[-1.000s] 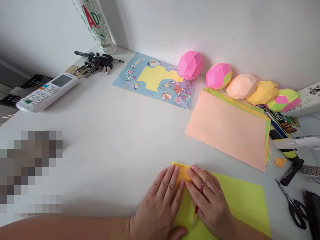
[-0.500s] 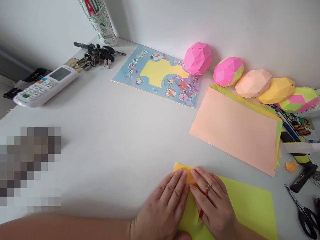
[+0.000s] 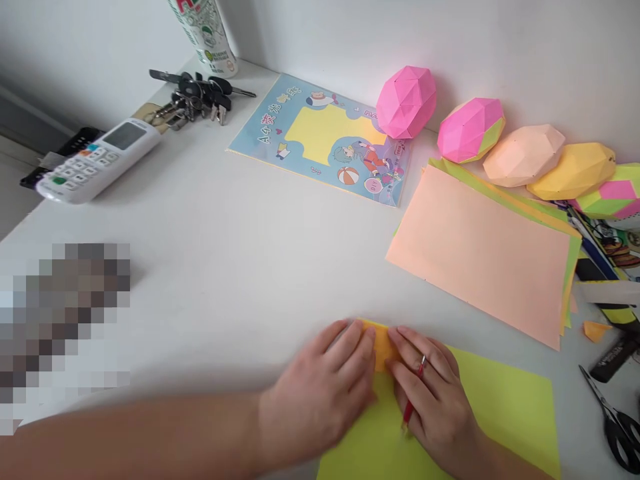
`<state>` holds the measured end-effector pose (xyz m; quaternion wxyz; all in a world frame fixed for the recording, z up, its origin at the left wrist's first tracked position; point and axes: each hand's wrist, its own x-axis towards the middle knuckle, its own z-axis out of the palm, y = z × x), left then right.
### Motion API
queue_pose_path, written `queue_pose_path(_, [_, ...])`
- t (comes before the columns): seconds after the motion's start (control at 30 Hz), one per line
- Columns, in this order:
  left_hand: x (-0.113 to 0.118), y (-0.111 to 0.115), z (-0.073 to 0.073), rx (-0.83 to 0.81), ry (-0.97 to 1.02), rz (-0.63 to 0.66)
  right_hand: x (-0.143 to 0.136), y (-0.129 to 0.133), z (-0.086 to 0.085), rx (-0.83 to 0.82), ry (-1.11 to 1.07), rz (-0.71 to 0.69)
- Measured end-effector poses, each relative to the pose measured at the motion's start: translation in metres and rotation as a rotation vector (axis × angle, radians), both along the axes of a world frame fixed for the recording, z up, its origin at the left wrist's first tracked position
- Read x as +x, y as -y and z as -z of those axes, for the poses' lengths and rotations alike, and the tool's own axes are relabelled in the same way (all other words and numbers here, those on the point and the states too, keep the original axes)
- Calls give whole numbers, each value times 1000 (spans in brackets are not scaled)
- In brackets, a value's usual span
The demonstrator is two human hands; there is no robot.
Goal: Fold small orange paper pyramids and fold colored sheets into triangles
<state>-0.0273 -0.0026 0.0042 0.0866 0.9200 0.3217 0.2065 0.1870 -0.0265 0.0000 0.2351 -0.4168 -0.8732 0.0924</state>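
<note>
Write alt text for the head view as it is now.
The left hand and right hand touch small orange paper near a yellow-green sheet's far edge; the right also holds a red pen-like tool. Beyond lie a peach-topped paper stack and five faceted paper shapes.

Left hand [image 3: 320, 390] blurred, orange paper [image 3: 383, 348] partly hidden beneath it; container [image 3: 209, 40] cut off at top, scissors [image 3: 606, 409] at right

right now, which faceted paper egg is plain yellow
The yellow faceted paper egg, fourth from left, between the peach paper egg and the green-pink paper egg; no other is all yellow.
</note>
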Motion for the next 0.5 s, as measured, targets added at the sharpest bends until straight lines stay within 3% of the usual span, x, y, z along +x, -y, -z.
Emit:
queue_pose_path(0.07, [-9, -20, 0, -53, 77, 141, 0, 0, 1, -24, -2, 13])
queue_pose_path(0.2, [-24, -50, 1, -171, 204, 271, 0, 0, 1, -41, -11, 33])
queue_pose_path(0.5, [-25, -56, 2, -262, 302, 333, -4, -3, 1, -4, -44, 31])
